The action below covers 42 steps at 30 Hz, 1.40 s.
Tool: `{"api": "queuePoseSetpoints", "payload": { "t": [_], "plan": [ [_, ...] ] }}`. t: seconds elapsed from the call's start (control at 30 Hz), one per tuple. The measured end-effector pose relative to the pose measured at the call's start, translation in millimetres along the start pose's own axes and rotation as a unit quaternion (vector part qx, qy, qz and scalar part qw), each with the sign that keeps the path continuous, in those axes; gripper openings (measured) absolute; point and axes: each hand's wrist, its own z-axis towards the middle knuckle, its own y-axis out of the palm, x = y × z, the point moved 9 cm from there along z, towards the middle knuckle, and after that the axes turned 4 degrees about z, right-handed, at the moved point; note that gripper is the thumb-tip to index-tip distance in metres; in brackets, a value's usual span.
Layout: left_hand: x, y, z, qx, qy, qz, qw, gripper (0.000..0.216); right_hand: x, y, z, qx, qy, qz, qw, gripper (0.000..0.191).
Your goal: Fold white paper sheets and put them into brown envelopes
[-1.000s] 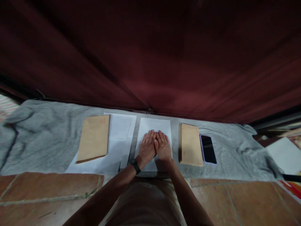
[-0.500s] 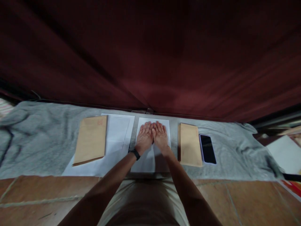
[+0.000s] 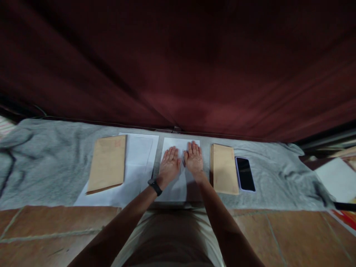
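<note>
A white sheet of paper lies on a grey cloth in front of me. My left hand rests flat on the sheet's left half, fingers stretched out, a black band on its wrist. My right hand presses flat on the sheet's upper right, fingers spread a little. A small gap separates the two hands. Neither hand holds anything.
A brown envelope lies on more white sheets at the left. A stack of brown envelopes and a dark phone lie at the right. A dark red curtain hangs behind. Tiled floor runs in front.
Both hands slid away from me up the sheet, then drew apart: the left to the left, the right further up and to the right.
</note>
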Motion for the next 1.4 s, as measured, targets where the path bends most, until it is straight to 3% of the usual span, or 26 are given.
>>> {"api": "queuePoseSetpoints", "payload": {
  "t": [0.07, 0.17, 0.47, 0.57, 0.73, 0.93, 1.17, 1.4],
  "plan": [
    [28, 3, -24, -0.023, 0.053, 0.0, 0.998, 0.058, 0, 0, 0, -0.001, 0.0, -0.003, 1.0, 0.057],
    [48, 3, -57, -0.034, 0.089, 0.011, 0.995, 0.059, 0, 0, 0, 0.003, 0.002, -0.01, 1.0, 0.056],
    [44, -9, -110, -0.081, 0.221, 0.012, 0.972, 0.053, -3, -7, -1, -0.001, 0.008, 0.012, 1.0, 0.055],
    [45, -10, -115, -0.081, 0.222, 0.007, 0.972, 0.052, -18, -9, -18, -0.009, -0.004, 0.039, 0.999, 0.054],
    [40, -7, -120, -0.081, 0.212, 0.008, 0.974, 0.043, -55, -7, -72, -0.08, -0.087, 0.061, 0.991, 0.051],
    [28, -19, -134, -0.061, 0.226, 0.01, 0.972, 0.053, -43, -25, -102, -0.063, -0.078, 0.032, 0.994, 0.057],
    [-1, -22, -152, -0.044, 0.18, 0.022, 0.982, 0.071, -28, -39, -124, -0.043, -0.048, 0.006, 0.998, 0.061],
    [-5, -36, -153, -0.032, 0.147, 0.026, 0.988, 0.061, -24, -57, -152, -0.025, -0.05, 0.006, 0.998, 0.059]
  ]
}}
